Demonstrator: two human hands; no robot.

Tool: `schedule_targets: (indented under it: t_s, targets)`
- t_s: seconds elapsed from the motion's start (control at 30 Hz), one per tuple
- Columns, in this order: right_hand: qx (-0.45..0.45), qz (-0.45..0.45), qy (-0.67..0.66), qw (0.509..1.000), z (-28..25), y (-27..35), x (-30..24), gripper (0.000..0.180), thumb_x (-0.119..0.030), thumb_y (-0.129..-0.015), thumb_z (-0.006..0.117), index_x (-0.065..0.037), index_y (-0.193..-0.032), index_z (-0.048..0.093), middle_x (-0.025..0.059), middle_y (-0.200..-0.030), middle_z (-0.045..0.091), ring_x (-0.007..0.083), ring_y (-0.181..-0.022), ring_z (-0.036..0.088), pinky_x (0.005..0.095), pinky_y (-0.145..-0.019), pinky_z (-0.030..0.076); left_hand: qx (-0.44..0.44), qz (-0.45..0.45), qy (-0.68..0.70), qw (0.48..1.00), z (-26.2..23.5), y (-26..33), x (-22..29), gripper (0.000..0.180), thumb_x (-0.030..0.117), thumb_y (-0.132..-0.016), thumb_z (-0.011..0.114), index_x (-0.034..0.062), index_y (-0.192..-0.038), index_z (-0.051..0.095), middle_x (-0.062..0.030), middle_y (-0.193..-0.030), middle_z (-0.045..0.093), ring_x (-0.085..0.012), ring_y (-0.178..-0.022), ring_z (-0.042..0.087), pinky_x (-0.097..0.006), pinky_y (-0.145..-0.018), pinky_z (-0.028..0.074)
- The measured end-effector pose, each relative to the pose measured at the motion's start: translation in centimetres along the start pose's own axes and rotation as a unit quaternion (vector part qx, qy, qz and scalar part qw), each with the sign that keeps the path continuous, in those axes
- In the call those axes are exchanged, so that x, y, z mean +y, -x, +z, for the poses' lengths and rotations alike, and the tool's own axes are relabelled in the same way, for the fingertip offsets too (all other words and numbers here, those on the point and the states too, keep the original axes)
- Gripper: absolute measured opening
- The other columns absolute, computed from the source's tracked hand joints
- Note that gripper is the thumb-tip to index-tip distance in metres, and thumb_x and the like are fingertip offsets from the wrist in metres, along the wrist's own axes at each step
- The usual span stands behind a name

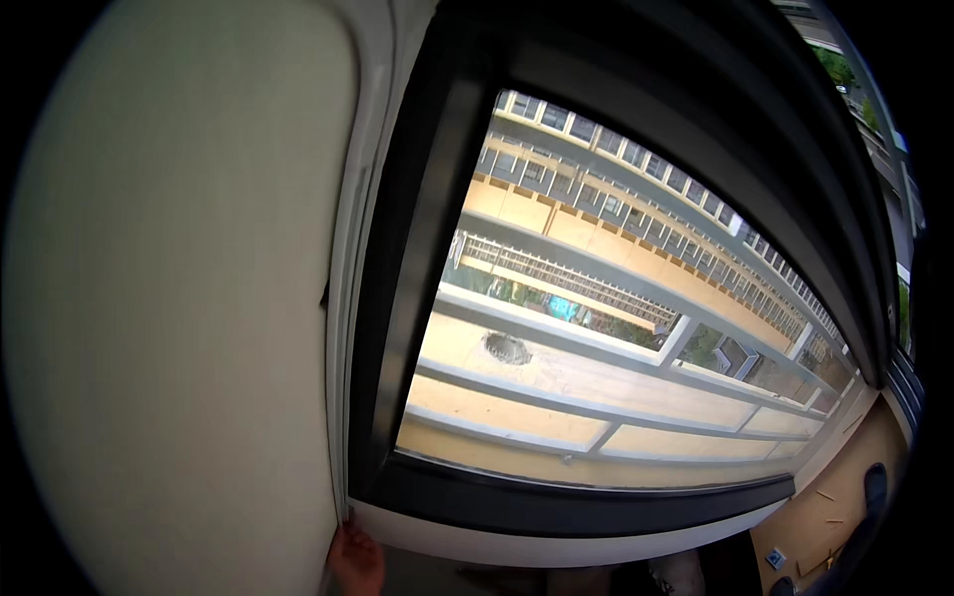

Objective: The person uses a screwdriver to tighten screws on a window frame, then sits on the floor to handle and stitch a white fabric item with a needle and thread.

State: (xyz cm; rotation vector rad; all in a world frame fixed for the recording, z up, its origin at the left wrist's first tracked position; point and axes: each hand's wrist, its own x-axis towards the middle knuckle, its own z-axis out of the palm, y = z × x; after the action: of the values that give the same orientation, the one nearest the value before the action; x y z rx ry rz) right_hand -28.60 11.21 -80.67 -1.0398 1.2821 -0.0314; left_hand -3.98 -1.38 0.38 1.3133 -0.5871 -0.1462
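We apparently work pale trim (340,348), left hand (358,562) at lower end, grip unclear; next move likely needs steady pressure.

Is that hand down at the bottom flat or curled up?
Partly curled: the hand shows bent fingers, below the window frame's lower-left corner.

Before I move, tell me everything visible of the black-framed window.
The window has a broad black frame, perhaps metal, around a clear pane; pale bars show through. It looks slanted in this curved view. A light strip borders its left side, a white ledge its bottom. Fingers sit near its lower-left corner; contact is unclear.
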Motion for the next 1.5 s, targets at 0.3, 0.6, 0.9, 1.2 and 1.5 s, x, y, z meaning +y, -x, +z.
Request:
schedule_targets:
  t_s: [0.3, 0.6, 0.9, 1.2, 1.5]
  targets:
    - [0.003, -0.04, -0.014, 0.999, -3.0, -1.7, -3.9, 0.025, -0.023, -0.084, 0.061, -0.003, -0.09, 0.075, 0.0234, -0.091, 0.073, 0.0387, -0.089, 0.071, 0.0451, -0.083, 0.055, -0.019, 0.039, -0.009, 0.999, -0.7, -0.2, -0.5, 0.03, 0.025, -0.1, 0.059, 0.0057, -0.122, 0.066, 0.0003, -0.083, 0.069, -0.0093, -0.068, 0.061, -0.026, -0.061, 0.052]
    - [0.022, -0.111, -0.016, 0.993, -2.7, -4.0, -3.0, 0.021, -0.019, -0.085, 0.062, -0.001, -0.087, 0.073, 0.0188, -0.075, 0.071, 0.0286, -0.067, 0.069, 0.042, -0.066, 0.055, -0.012, 0.005, 0.021, 1.0, -0.4, 0.3, -0.5, 0.037, 0.024, -0.101, 0.057, -0.0006, -0.128, 0.06, -0.0006, -0.086, 0.064, -0.0105, -0.073, 0.06, -0.028, -0.065, 0.052]
    - [-0.08, -0.025, -0.13, 0.988, -0.7, -6.5, 1.0, 0.011, -0.014, -0.088, 0.062, -0.005, -0.09, 0.068, 0.008, -0.062, 0.063, 0.0188, -0.047, 0.059, 0.0341, -0.043, 0.046, 0.037, -0.002, 0.013, 0.999, -0.7, 1.9, -0.1, 0.034, 0.029, -0.101, 0.057, 0.0052, -0.123, 0.065, 0.003, -0.079, 0.062, -0.0081, -0.07, 0.061, -0.027, -0.063, 0.054]
    - [-0.078, -0.042, -0.103, 0.991, -0.2, -6.4, 2.6, 0.011, -0.013, -0.088, 0.062, -0.004, -0.09, 0.068, 0.0088, -0.062, 0.064, 0.0193, -0.048, 0.06, 0.0341, -0.045, 0.048, 0.042, -0.001, 0.017, 0.999, -0.6, 3.5, 0.1, 0.032, 0.03, -0.101, 0.057, 0.0077, -0.122, 0.067, 0.0062, -0.077, 0.06, -0.0055, -0.068, 0.061, -0.026, -0.062, 0.054]
    - [-0.044, -0.043, -0.059, 0.996, -2.8, -4.0, 0.4, 0.017, -0.017, -0.088, 0.061, -0.004, -0.083, 0.069, 0.0116, -0.064, 0.066, 0.0223, -0.051, 0.062, 0.038, -0.049, 0.05, 0.042, 0.002, 0.007, 0.999, -1.6, 2.3, 0.3, 0.033, 0.032, -0.102, 0.056, 0.0079, -0.122, 0.066, 0.0056, -0.076, 0.062, -0.0054, -0.067, 0.06, -0.024, -0.059, 0.054]
